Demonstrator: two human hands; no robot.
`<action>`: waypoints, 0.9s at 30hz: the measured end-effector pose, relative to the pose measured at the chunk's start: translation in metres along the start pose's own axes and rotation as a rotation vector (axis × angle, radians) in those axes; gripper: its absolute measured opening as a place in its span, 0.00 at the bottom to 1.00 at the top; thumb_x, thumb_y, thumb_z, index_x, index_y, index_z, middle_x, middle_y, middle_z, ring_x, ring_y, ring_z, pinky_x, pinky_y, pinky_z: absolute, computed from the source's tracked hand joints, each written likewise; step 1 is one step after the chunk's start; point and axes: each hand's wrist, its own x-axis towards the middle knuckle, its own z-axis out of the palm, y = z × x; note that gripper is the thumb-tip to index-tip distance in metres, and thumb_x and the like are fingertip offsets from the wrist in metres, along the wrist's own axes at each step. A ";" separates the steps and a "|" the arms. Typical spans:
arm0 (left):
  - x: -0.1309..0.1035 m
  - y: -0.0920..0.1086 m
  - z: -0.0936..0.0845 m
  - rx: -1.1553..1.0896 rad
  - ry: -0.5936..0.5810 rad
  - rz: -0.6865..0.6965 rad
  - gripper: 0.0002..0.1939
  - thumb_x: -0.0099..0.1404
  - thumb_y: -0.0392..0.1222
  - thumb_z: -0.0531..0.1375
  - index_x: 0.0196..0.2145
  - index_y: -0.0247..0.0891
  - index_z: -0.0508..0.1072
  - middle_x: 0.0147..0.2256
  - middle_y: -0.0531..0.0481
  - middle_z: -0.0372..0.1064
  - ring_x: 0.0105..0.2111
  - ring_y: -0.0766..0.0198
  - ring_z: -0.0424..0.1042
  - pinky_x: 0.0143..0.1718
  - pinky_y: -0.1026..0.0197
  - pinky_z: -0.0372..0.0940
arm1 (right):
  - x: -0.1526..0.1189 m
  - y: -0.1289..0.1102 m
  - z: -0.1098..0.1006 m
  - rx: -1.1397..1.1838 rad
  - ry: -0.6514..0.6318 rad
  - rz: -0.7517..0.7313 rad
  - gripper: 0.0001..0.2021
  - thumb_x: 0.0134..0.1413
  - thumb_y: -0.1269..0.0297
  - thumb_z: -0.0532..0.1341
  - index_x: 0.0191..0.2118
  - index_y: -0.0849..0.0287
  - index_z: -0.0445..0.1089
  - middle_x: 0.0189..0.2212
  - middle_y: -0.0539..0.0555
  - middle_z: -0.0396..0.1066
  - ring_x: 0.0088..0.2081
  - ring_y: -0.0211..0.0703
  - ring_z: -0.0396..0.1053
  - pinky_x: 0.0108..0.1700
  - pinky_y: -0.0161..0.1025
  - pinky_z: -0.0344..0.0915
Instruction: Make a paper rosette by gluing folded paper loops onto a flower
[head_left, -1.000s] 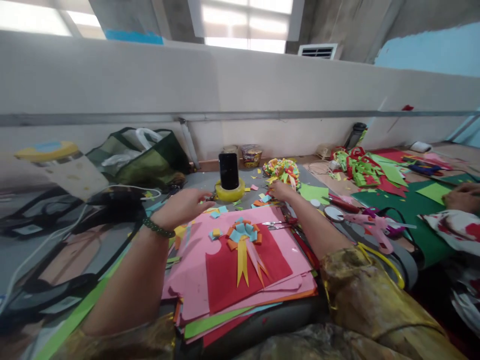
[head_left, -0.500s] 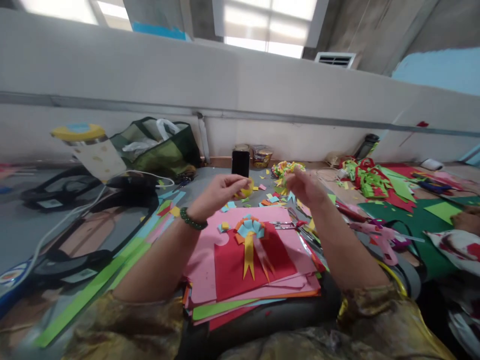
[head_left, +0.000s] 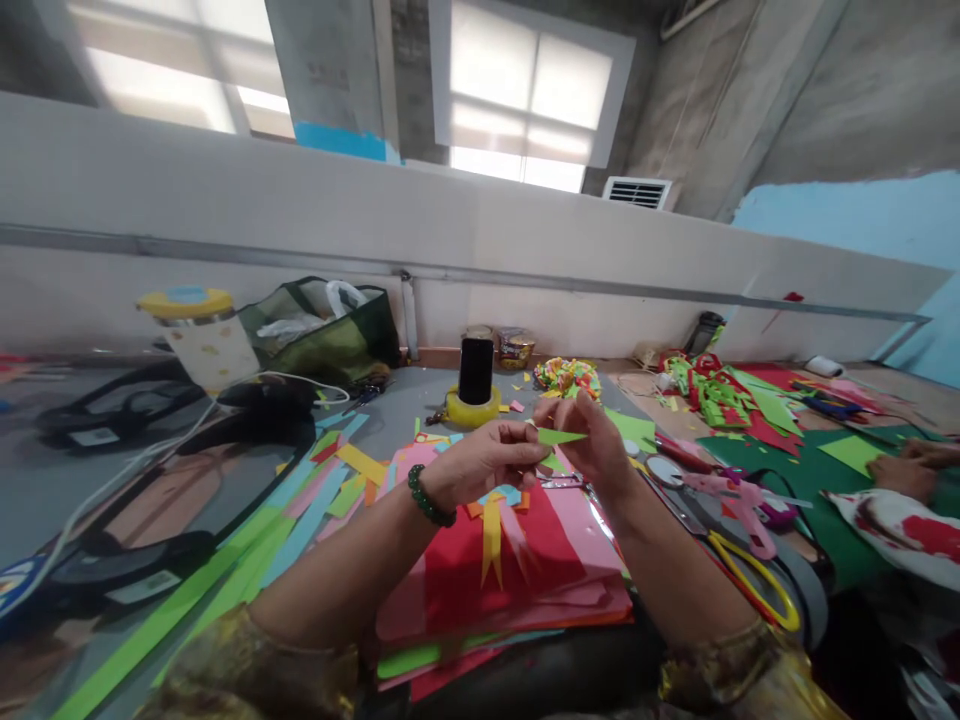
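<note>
My left hand (head_left: 510, 458), a green beaded bracelet at its wrist, pinches a light green paper strip (head_left: 559, 437) with pointed ends. My right hand (head_left: 600, 445) is cupped close behind the strip's tip, fingers loosely curved and apart; any contact with it is unclear. Below the hands a paper rosette (head_left: 504, 495), with blue and orange loops and yellow and pink forked tails, lies on a red sheet (head_left: 465, 570). My left hand partly covers the rosette. Scissors (head_left: 562, 482) lie just beyond the red sheet, under my hands.
A phone (head_left: 476, 370) stands by a yellow tape roll (head_left: 474, 408). Paper strips (head_left: 300, 510) lie to the left. At right are a pink glue gun (head_left: 739, 505), yellow-handled scissors (head_left: 757, 580) and another person's hands (head_left: 907, 468). A lidded tumbler (head_left: 202, 340) stands at back left.
My hands have come closer together and lower in view, over the rosette. The green strip now shows in my left hand. The tape roll is uncovered, and the camera has tilted up.
</note>
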 end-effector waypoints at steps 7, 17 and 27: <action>0.000 0.000 0.008 0.146 0.216 0.101 0.23 0.40 0.55 0.76 0.22 0.35 0.74 0.20 0.54 0.69 0.24 0.68 0.71 0.27 0.67 0.63 | -0.041 -0.010 -0.011 -0.157 0.200 0.138 0.24 0.39 0.43 0.71 0.37 0.53 0.71 0.29 0.49 0.74 0.31 0.41 0.71 0.31 0.36 0.66; -0.006 -0.007 0.030 0.159 0.233 0.034 0.22 0.39 0.54 0.76 0.22 0.35 0.75 0.19 0.54 0.68 0.21 0.68 0.69 0.25 0.65 0.65 | -0.073 -0.020 -0.027 -0.441 -0.083 0.110 0.30 0.48 0.36 0.65 0.48 0.56 0.73 0.28 0.47 0.67 0.20 0.30 0.52 0.21 0.32 0.53; -0.048 0.009 0.007 0.252 0.453 0.156 0.15 0.40 0.45 0.76 0.20 0.36 0.75 0.18 0.55 0.68 0.21 0.69 0.66 0.23 0.68 0.63 | -0.155 -0.105 -0.112 -0.981 -0.190 0.308 0.31 0.55 0.31 0.56 0.29 0.55 0.80 0.24 0.57 0.77 0.24 0.43 0.72 0.27 0.37 0.67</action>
